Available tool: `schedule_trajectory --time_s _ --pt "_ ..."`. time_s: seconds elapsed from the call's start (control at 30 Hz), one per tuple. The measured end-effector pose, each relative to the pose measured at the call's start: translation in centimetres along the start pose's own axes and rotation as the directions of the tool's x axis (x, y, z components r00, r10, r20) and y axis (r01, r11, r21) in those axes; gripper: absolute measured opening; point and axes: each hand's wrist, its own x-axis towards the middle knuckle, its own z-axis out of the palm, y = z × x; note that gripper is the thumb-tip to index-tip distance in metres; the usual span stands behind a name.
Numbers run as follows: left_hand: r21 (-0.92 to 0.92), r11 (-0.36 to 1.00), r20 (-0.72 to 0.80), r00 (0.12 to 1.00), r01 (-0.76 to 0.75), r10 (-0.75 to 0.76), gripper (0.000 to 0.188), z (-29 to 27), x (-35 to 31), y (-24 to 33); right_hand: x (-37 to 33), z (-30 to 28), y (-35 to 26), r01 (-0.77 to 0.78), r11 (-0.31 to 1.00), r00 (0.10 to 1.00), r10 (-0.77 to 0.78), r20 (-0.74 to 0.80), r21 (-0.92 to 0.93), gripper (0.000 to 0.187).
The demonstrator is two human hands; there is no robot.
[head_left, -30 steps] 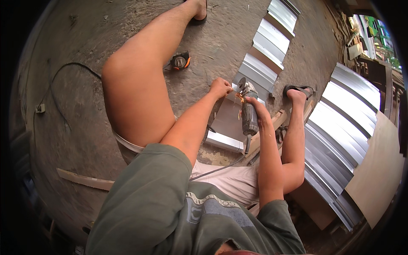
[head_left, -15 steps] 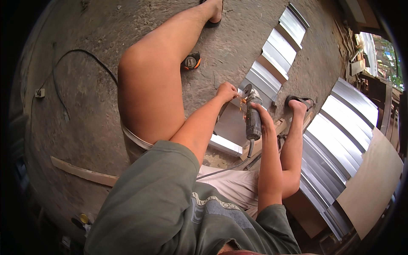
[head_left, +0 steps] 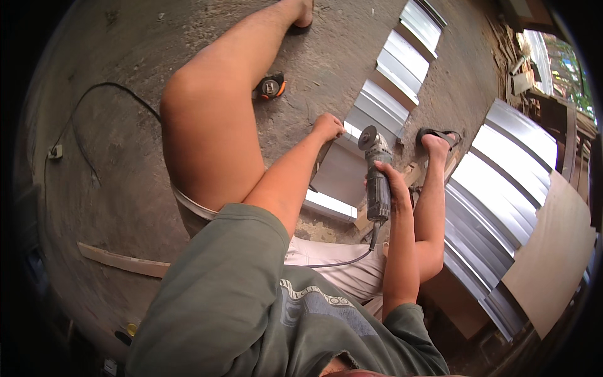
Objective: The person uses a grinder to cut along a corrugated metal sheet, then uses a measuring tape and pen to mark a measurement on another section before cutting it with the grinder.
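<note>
Fingers of the right hand (head_left: 397, 183) wrap around the angle grinder (head_left: 378, 195), its cutting disc (head_left: 367, 137) just beyond them. Left hand (head_left: 327, 127) fingers bunch together at the ribbed metal sheet's (head_left: 379, 108) edge; whether they pinch it, I cannot tell.

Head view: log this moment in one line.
left hand: at metal sheet edge | right hand: holding grinder | disc: contact unclear | tape measure: on floor
</note>
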Motion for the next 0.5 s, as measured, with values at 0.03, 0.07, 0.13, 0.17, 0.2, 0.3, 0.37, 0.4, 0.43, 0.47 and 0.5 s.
schedule_trajectory --time_s 0.03,0.07,0.13,0.17,0.2,0.3,0.37,0.4,0.43,0.47,0.5 --pt "-0.014 1.0 0.02 1.0 0.014 -0.014 0.013 -0.1 -0.1 0.1 -0.5 -0.2 0.5 0.01 1.0 1.0 -0.01 -0.013 -0.014 0.037" --pt "-0.006 1.0 0.036 0.999 0.022 -0.021 0.013 0.0 -0.5 0.7 -1.0 -0.8 1.0 0.021 0.998 1.0 -0.022 -0.013 -0.055 0.039" --pt "-0.012 1.0 0.064 0.998 0.029 -0.028 0.013 -0.1 -0.1 0.5 -1.4 -0.9 2.0 0.014 0.998 1.0 -0.016 -0.026 -0.06 0.039" --pt "-0.018 0.999 0.077 0.996 0.034 -0.032 0.013 -0.2 0.0 0.4 -1.5 -0.9 2.5 0.008 0.998 0.999 -0.01 -0.033 -0.066 0.04" --pt "-0.074 0.996 0.12 0.992 0.044 -0.035 0.013 -0.2 0.0 0.6 -1.3 -1.2 3.2 -0.006 0.999 1.0 0.004 -0.023 -0.045 0.04" --pt "-0.044 0.996 0.195 0.978 0.077 -0.067 0.011 -0.6 0.2 1.1 -1.6 -0.7 4.1 -0.011 1.0 1.0 0.011 -0.025 -0.024 0.041" --pt "0.028 0.996 0.177 0.981 0.082 -0.085 0.014 -0.5 0.4 1.4 -1.2 -0.7 4.6 0.007 0.999 0.999 -0.008 -0.033 -0.035 0.042" --pt "0.057 0.996 0.156 0.984 0.074 -0.082 0.015 -0.6 0.5 1.5 -1.1 -0.7 4.7 0.018 0.999 0.999 -0.019 -0.037 -0.038 0.042" --pt "0.084 0.994 0.135 0.988 0.067 -0.078 0.016 -0.6 0.4 1.6 -1.0 -0.6 4.8 0.028 0.999 0.999 -0.03 -0.04 -0.042 0.043" --pt "0.082 0.995 0.125 0.989 0.062 -0.072 0.016 -0.8 0.3 1.6 -1.0 -0.3 4.8 0.027 0.999 0.998 -0.03 -0.053 -0.043 0.042" --pt "0.08 0.995 0.115 0.991 0.056 -0.065 0.017 -1.0 0.0 1.7 -0.9 -0.1 4.7 0.033 0.999 0.998 -0.035 -0.051 -0.04 0.042"
